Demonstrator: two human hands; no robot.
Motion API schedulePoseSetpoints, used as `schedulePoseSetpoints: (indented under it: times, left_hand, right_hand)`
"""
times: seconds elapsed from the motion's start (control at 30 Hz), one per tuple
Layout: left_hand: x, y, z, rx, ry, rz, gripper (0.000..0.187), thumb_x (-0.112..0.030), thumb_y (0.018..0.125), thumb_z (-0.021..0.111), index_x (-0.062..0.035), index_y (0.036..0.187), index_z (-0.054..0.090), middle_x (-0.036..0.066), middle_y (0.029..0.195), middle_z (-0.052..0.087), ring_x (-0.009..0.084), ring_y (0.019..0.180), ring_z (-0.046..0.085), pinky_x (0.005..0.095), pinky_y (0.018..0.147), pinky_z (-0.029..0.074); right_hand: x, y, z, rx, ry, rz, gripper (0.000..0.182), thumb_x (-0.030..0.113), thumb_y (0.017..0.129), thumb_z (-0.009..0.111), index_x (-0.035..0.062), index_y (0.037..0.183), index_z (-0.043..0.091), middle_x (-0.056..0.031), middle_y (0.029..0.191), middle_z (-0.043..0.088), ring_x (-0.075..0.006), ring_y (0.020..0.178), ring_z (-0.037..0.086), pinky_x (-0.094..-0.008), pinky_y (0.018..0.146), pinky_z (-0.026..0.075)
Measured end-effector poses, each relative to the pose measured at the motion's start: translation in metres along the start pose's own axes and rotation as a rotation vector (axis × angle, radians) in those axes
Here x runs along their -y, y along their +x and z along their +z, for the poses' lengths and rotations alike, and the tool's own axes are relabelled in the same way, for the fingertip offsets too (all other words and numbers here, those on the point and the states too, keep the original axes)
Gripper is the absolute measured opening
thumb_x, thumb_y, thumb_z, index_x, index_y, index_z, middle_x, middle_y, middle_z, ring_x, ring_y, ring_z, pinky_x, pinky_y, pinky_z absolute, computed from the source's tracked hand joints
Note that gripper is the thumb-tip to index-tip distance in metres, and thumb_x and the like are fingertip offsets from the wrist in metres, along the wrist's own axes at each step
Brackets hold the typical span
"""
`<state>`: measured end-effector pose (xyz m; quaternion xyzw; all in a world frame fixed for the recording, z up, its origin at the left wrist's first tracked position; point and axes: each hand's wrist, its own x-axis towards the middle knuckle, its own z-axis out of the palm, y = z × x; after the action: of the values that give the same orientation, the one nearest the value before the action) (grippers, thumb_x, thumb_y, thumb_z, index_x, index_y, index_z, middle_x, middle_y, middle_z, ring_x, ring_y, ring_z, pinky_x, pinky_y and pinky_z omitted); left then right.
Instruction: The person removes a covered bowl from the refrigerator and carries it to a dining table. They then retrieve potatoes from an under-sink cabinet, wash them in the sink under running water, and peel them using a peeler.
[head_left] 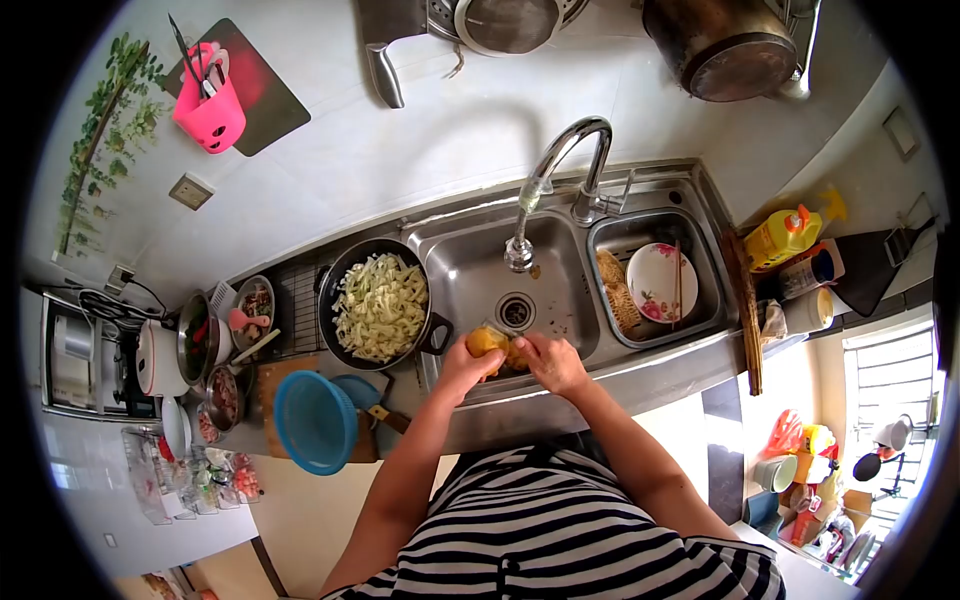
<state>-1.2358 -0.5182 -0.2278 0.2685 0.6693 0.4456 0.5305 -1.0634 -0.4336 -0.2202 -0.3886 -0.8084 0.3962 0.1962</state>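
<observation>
Over the front edge of the steel sink (pixel 470 265), my left hand (pixel 468 366) is closed around a yellowish-brown, rounded item (pixel 486 342) that looks like a potato or fruit. My right hand (pixel 552 364) is beside it, fingers closed at a second yellowish piece (pixel 517 356); whether the two pieces are joined I cannot tell. Any tool between the fingers is too small to make out. Above the basin hangs the faucet (pixel 519 253), with the drain (pixel 515 311) below it. Left of the sink, a black pan (pixel 331 318) holds pale green chopped vegetables (pixel 380 307).
A blue basket (pixel 315 422) and a knife handle (pixel 388 418) are on the counter at left, near a wooden board (pixel 272 385). Bowls of food stand further left. The right basin holds a floral plate (pixel 655 283) with chopsticks. Bottles (pixel 783 238) stand far right.
</observation>
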Motion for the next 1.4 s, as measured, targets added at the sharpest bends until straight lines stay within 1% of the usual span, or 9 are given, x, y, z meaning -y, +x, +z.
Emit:
schedulePoseSetpoints:
  times: [0.17,0.27,0.37,0.4,0.6,0.83,1.03,1.23,1.4]
  left_hand:
    - [-0.003,-0.006,-0.002,0.073,0.038,-0.045,0.042,-0.022,0.078,0.07,-0.003,0.109,0.051,0.005,0.087,0.061,0.0121,0.066,0.059,0.0234,0.051,0.043]
    - [-0.018,-0.023,0.011,0.17,0.015,0.068,0.056,-0.027,0.077,0.072,-0.0018,0.12,0.047,0.008,0.101,0.059,0.0139,0.083,0.06,0.0249,0.06,0.047]
    - [-0.013,-0.014,0.015,-0.104,0.493,0.364,0.064,-0.031,0.071,0.076,-0.0003,0.119,0.047,0.013,0.102,0.061,0.0242,0.093,0.061,0.0338,0.08,0.048]
    - [-0.016,-0.011,0.013,-0.108,0.458,0.267,0.065,-0.031,0.066,0.076,-0.0006,0.117,0.049,0.02,0.107,0.06,0.0338,0.098,0.059,0.0383,0.084,0.047]
    - [-0.005,-0.005,0.006,-0.16,0.639,0.274,0.063,-0.027,0.067,0.074,-0.0013,0.117,0.047,0.02,0.104,0.059,0.0362,0.098,0.057,0.0409,0.083,0.046]
    - [0.002,-0.009,0.009,-0.169,0.802,0.538,0.065,-0.022,0.069,0.072,0.0001,0.121,0.04,0.021,0.111,0.054,0.0393,0.098,0.055,0.0425,0.083,0.046]
    - [0.008,0.002,0.007,-0.24,0.875,0.332,0.065,-0.017,0.068,0.073,0.0006,0.121,0.039,0.021,0.109,0.053,0.0393,0.096,0.055,0.0436,0.081,0.047]
    - [-0.001,-0.006,0.007,-0.229,0.914,0.666,0.065,-0.011,0.065,0.072,0.0011,0.12,0.039,0.02,0.101,0.053,0.0388,0.092,0.055,0.0433,0.079,0.047]
    - [0.002,0.001,0.005,-0.272,0.937,0.647,0.063,-0.006,0.062,0.073,0.0004,0.117,0.042,0.02,0.1,0.052,0.0383,0.089,0.054,0.0423,0.076,0.047]
  right_hand:
    - [-0.007,0.0,0.006,0.08,-0.321,-0.032,0.024,0.034,0.092,0.046,0.013,0.089,0.057,-0.0156,0.065,0.061,-0.0365,0.067,0.063,-0.0482,0.058,0.049]
    - [-0.068,0.017,0.008,0.223,-0.355,0.396,0.034,0.037,0.092,0.038,0.0173,0.103,0.064,-0.0177,0.089,0.064,-0.0382,0.086,0.061,-0.048,0.076,0.048]
    - [-0.075,0.011,0.01,0.122,-0.223,0.275,0.034,0.037,0.092,0.039,0.0152,0.102,0.064,-0.0198,0.09,0.063,-0.0411,0.088,0.059,-0.0489,0.077,0.047]
    - [-0.047,0.009,-0.001,0.103,-0.176,0.319,0.034,0.038,0.091,0.042,0.0118,0.098,0.063,-0.0215,0.088,0.062,-0.0423,0.086,0.058,-0.0502,0.076,0.046]
    - [0.01,-0.005,0.004,0.054,-0.314,-0.034,0.028,0.035,0.09,0.045,0.0152,0.088,0.064,-0.0149,0.075,0.064,-0.0356,0.071,0.063,-0.0441,0.061,0.051]
    - [-0.029,0.021,0.0,0.12,-0.303,0.287,0.03,0.037,0.089,0.044,0.0172,0.094,0.065,-0.0168,0.083,0.065,-0.0365,0.08,0.063,-0.0456,0.071,0.051]
    - [0.012,0.0,0.012,0.04,-0.355,-0.015,0.028,0.035,0.092,0.044,0.012,0.082,0.057,-0.0168,0.063,0.062,-0.0354,0.061,0.063,-0.046,0.056,0.051]
    - [-0.046,0.027,0.005,0.198,-0.396,0.338,0.027,0.032,0.09,0.045,0.0155,0.097,0.065,-0.0182,0.087,0.065,-0.0356,0.083,0.063,-0.0452,0.071,0.051]
    - [0.017,0.009,-0.002,0.184,-0.361,0.143,0.025,0.029,0.091,0.042,0.0168,0.094,0.063,-0.0121,0.092,0.065,-0.0344,0.081,0.064,-0.0442,0.068,0.052]
